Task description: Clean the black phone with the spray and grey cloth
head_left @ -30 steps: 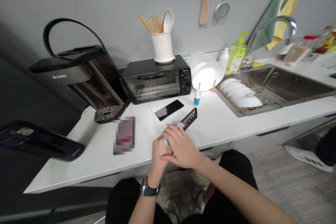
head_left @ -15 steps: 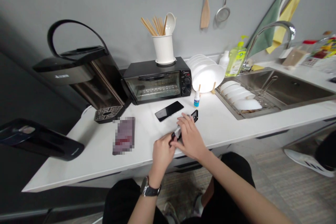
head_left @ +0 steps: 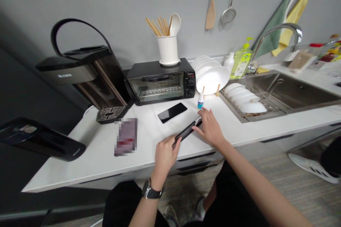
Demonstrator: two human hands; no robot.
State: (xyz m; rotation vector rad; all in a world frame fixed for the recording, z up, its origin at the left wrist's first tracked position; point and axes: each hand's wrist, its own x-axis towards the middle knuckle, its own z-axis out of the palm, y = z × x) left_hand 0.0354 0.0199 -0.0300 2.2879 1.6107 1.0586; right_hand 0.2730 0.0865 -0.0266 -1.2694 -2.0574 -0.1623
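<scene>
A long black phone case [head_left: 185, 132] lies slanted on the white counter [head_left: 149, 156]. My left hand [head_left: 164, 153], with a watch on its wrist, grips the case's near end, fingers closed. The far end is under my right hand [head_left: 210, 128], whose fingers are curled and pinch something small and pale that I cannot make out. Just behind the case lies a black phone [head_left: 172, 112], screen up. A small white dropper bottle with a blue label [head_left: 200, 100] stands a little beyond my right hand.
A black toaster oven [head_left: 160, 81] carries a white utensil holder [head_left: 167, 48]. A black water dispenser [head_left: 85, 74] is at the left, a blurred dark packet [head_left: 126, 136] near it. White plates [head_left: 211, 74] and a sink [head_left: 282, 90] with bowls are right.
My right hand has slid along the case from its near end, by the left hand, to its far end. My left hand has kept its grip on the near end.
</scene>
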